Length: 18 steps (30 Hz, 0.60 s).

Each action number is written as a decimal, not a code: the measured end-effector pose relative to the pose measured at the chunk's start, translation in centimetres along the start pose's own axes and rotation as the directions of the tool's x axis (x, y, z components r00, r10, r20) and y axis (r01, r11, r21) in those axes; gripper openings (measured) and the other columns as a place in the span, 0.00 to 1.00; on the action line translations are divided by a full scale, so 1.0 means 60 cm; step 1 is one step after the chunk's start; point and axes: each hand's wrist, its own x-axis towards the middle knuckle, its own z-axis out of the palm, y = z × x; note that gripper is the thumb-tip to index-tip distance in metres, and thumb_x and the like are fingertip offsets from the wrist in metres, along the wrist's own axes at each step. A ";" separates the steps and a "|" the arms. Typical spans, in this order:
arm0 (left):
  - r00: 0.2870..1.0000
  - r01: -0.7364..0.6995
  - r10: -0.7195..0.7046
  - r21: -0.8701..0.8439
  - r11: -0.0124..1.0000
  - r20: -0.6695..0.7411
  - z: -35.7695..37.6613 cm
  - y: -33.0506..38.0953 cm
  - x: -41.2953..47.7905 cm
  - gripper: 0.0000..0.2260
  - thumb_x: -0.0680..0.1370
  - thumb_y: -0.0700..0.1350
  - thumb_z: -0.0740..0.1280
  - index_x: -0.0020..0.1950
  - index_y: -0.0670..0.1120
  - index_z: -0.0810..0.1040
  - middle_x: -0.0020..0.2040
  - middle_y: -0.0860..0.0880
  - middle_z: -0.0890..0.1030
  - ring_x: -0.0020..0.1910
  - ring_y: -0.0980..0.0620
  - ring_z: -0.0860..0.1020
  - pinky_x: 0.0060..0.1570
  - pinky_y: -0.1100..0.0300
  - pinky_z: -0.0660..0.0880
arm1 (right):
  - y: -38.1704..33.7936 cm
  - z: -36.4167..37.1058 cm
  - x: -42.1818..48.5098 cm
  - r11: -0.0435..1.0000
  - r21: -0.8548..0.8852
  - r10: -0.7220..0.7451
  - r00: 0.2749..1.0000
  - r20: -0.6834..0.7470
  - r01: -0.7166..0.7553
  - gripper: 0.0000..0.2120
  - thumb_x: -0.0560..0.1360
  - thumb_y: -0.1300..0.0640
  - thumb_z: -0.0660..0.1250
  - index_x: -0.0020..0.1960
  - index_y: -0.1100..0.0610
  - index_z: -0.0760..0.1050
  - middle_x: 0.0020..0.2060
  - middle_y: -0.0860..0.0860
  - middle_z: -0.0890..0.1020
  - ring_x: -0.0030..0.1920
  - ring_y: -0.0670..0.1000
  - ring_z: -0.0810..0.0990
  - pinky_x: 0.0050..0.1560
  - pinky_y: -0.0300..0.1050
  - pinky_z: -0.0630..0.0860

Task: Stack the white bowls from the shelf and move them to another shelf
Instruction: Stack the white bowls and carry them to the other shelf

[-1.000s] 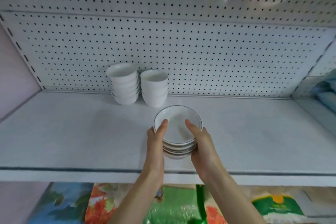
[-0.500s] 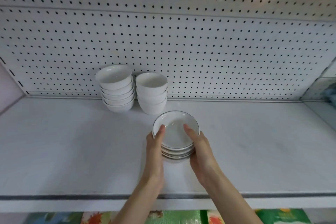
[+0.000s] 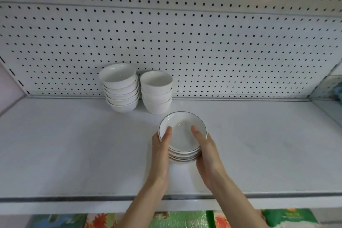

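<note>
left hand (image 3: 160, 147) and right hand (image 3: 208, 153) grip the bowl stack (image 3: 183, 133) mid shelf (image 3: 74, 153) (thumbs over rim), seems like set-down, needs an even release

White shelf (image 3: 64, 144) with bowl stacks (image 3: 120, 87)

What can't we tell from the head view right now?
Head view only:
- Whether the black-rimmed bowl stack rests on the shelf: its base is hidden by the stack itself and both hands.
- Fingers of the left hand and right hand: behind the stack.
- Packages below: cut off by shelf lip and frame edge.
</note>
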 end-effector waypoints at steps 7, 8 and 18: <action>0.998 -0.058 0.058 0.083 0.995 0.006 -0.008 -0.007 -0.011 0.37 0.63 0.69 0.67 0.68 0.52 0.72 0.67 0.51 0.75 0.67 0.54 0.72 0.70 0.48 0.65 | 0.007 -0.010 -0.016 0.988 -0.095 -0.116 0.991 0.067 0.122 0.27 0.69 0.43 0.72 0.65 0.48 0.73 0.58 0.45 0.81 0.61 0.44 0.78 0.65 0.45 0.71; 0.998 -0.063 0.062 0.094 0.994 0.014 -0.012 -0.007 -0.014 0.39 0.63 0.70 0.67 0.69 0.52 0.71 0.68 0.51 0.74 0.68 0.54 0.71 0.71 0.48 0.64 | 0.011 -0.017 -0.018 0.979 -0.134 -0.141 0.986 0.085 0.151 0.30 0.68 0.41 0.73 0.67 0.48 0.71 0.60 0.44 0.80 0.61 0.42 0.77 0.66 0.44 0.71; 0.996 -0.018 0.024 -0.072 0.997 0.086 -0.026 0.009 -0.041 0.21 0.71 0.55 0.61 0.62 0.51 0.75 0.61 0.57 0.80 0.65 0.57 0.73 0.69 0.55 0.67 | 0.050 -0.051 -0.021 0.807 -0.448 -0.321 0.922 0.214 0.385 0.54 0.59 0.35 0.75 0.77 0.54 0.56 0.70 0.49 0.70 0.70 0.44 0.69 0.69 0.44 0.70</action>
